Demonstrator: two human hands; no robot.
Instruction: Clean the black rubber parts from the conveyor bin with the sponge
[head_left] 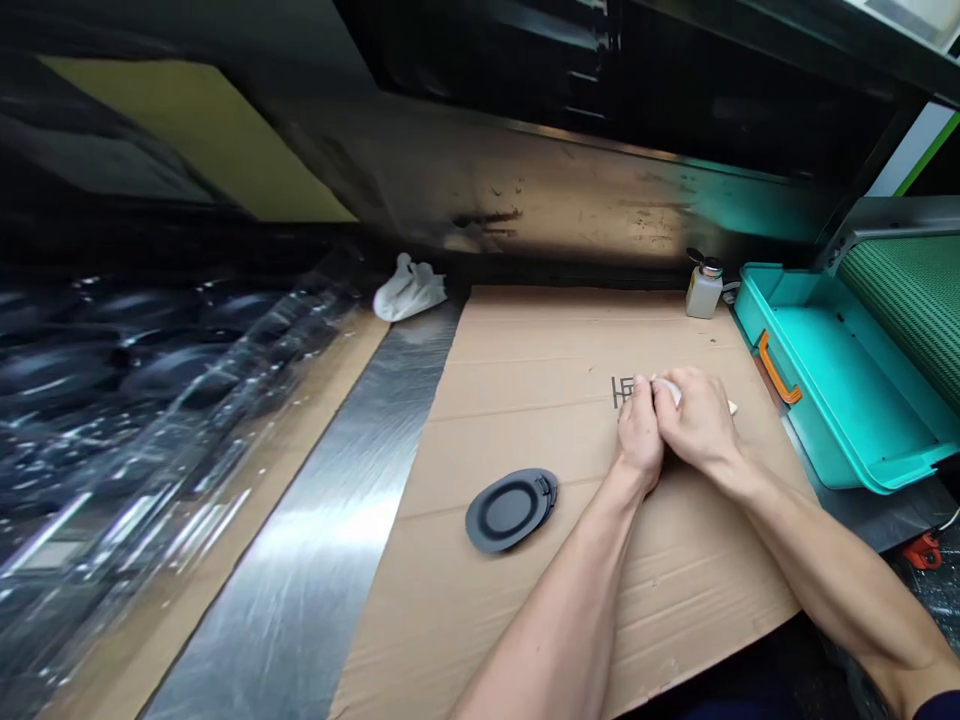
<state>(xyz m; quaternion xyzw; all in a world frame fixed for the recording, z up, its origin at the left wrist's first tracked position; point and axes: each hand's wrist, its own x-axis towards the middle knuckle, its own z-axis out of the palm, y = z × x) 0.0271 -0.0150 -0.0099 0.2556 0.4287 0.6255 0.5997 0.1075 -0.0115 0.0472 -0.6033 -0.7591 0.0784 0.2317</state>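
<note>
On the right part of a cardboard sheet (517, 390), my two hands meet beside a printed black mark. My left hand (641, 430) is closed, its fingers curled and its thumb up. Against it, my right hand (696, 415) is closed around a white thing (667, 390), probably cloth or paper, mostly covered by the fingers. A small pale tip (733, 407) sticks out at the right hand's outer side. What the left fingers hold is hidden. Left of my forearms lies a dark grey oval part (511, 510) with a small hinge-like end.
A small bottle (703, 292) with an open cap stands at the cardboard's back edge. At the right is a teal tray (862, 370) with an orange handle. A crumpled white cloth (409, 288) lies back left. Clear plastic trays with dark round parts (172, 375) fill the left.
</note>
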